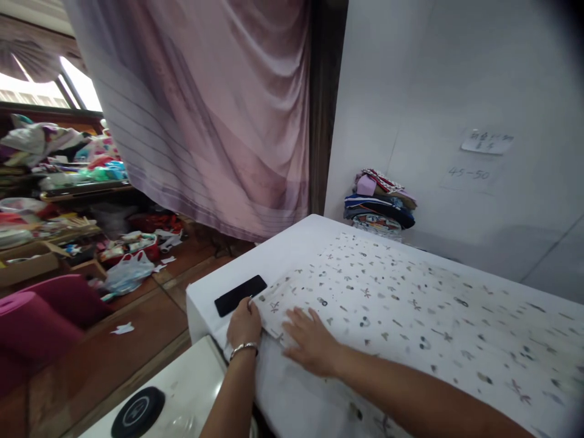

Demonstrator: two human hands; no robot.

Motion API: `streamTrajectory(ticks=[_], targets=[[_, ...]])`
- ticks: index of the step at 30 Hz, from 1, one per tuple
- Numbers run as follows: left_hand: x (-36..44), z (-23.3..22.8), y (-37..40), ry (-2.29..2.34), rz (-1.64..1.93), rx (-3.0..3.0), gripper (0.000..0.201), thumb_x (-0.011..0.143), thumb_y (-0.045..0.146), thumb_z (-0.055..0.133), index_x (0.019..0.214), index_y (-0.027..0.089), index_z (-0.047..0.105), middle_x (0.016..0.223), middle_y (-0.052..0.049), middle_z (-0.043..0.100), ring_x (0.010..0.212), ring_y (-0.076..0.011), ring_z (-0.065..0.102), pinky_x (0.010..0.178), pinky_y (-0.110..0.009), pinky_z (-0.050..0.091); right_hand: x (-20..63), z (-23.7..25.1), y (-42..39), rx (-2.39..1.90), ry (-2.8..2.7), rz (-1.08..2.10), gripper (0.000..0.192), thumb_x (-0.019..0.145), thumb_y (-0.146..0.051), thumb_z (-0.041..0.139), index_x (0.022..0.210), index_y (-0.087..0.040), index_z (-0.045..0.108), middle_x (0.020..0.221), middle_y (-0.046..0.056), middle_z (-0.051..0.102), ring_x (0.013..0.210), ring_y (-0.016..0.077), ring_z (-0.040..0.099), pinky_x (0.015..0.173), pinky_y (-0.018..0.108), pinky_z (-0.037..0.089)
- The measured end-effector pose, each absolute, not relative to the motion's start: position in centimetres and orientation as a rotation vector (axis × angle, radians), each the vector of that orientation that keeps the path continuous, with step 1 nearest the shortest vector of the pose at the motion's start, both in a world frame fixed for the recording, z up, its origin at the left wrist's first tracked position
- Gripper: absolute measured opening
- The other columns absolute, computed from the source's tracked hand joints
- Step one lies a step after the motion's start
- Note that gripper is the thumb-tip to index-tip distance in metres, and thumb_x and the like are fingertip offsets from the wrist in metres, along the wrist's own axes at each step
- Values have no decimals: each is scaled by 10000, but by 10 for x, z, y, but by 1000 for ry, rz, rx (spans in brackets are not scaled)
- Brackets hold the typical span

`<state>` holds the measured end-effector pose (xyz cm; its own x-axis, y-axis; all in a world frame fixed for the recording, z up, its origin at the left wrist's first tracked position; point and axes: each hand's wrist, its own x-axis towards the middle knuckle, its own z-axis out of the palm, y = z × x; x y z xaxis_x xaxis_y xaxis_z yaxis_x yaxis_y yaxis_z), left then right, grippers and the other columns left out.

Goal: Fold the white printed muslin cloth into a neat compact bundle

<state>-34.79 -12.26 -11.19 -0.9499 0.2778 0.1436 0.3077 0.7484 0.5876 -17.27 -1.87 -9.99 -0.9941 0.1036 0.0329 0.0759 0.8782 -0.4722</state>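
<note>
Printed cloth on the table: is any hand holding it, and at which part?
The left hand grips the printed cloth at its near corner edge, beside the black phone. The right hand only lies flat on it.

I see a white patterned cloth (410, 304), printed with small dark motifs, lying spread flat across the white table (283, 249), its near-left corner seemingly folded.
</note>
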Motion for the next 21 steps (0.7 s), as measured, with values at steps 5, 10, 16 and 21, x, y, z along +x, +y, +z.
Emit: streamTrajectory(ticks=[5, 10, 16, 21], targets=[[-352, -105, -128, -2915, -524, -707, 331, 865, 286, 353, 998, 179, 636, 1002, -126, 577, 900, -255, 588, 659, -332, 431, -137, -105, -42, -75, -3022, 886, 698, 863, -605, 393, 1436, -223, 280, 1510, 108, 169, 1395, 255, 79, 1116, 498, -5], [-351, -84, -118, -2827, -398, -802, 315, 880, 298, 366, 996, 202, 643, 1044, -96, 569, 987, -234, 558, 715, -306, 438, -109, -75, -11, -193, -3004, 890, 711, 884, -622, 304, 1457, -212, 209, 1524, 56, 79, 1398, 241, 22, 1128, 480, 12], [-352, -59, -19, -2762, -454, -1356, 295, 886, 282, 371, 943, 224, 654, 1013, -43, 639, 975, -176, 568, 789, -267, 427, -25, -77, 70, -835, -2966, 671, 657, 899, -618, 236, 1453, -266, 205, 1518, -13, 62, 1393, 253, 42, 1131, 493, 78], [-360, -75, 86, -2872, -414, -1454, 237, 844, 318, 469, 916, 231, 678, 1027, -40, 672, 956, -168, 597, 779, -245, 441, 58, -129, 116, -1107, -2789, 290, 588, 885, -593, 332, 1395, -302, 363, 1483, -11, 236, 1355, 288, 218, 1084, 501, 271]])
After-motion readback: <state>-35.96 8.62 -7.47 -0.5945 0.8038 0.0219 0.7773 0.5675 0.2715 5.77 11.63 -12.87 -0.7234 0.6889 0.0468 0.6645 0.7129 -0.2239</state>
